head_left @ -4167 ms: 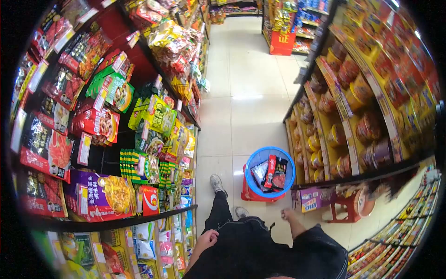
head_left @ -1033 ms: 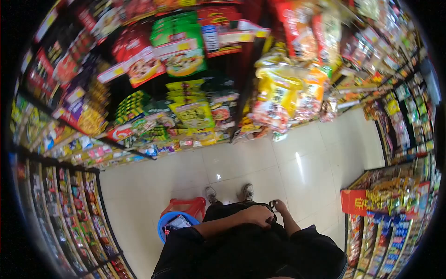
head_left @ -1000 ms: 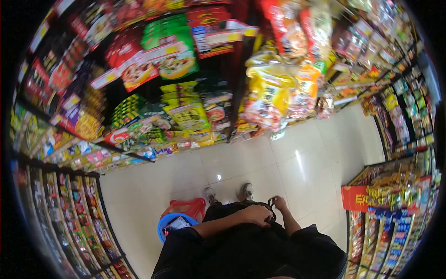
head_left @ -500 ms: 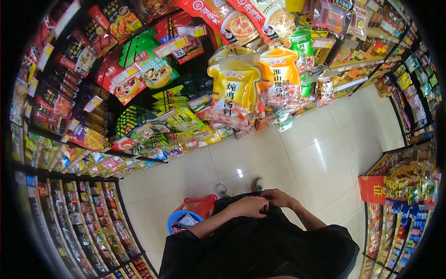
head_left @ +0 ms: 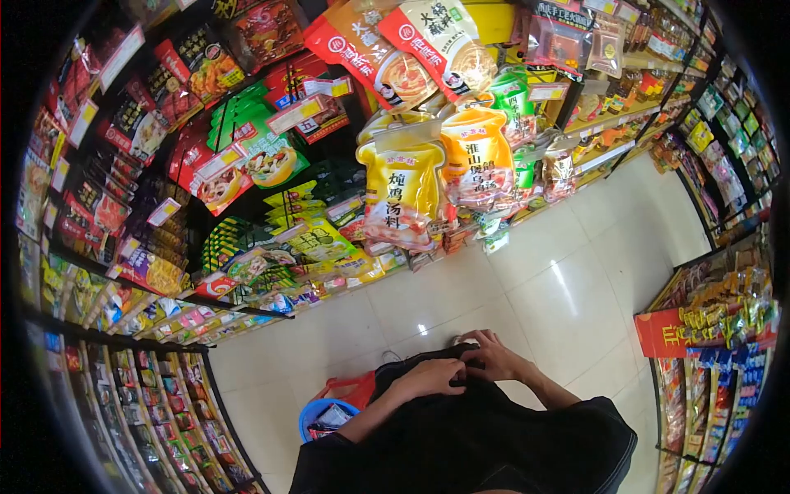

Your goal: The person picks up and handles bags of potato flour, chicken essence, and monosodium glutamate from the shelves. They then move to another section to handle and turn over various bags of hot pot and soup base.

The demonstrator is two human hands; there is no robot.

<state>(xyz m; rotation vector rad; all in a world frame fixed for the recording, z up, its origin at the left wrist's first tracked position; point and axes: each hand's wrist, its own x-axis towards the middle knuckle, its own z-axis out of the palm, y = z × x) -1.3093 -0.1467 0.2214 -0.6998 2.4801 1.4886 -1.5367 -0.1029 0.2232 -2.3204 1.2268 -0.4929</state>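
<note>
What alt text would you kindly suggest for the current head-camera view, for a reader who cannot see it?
A person's left hand and right hand are close together at the front of their black clothing in a shop aisle. Ahead, colourful food packets hang by crowded shelves; at lower left, a blue tub holds packages.

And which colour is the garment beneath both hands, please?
The garment is black; it shows best in the head view, the only one here.

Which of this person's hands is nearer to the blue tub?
Left. The left hand is at the black clothing, up and right of the blue tub in the picture; the right hand is farther right, beyond the left.
</note>
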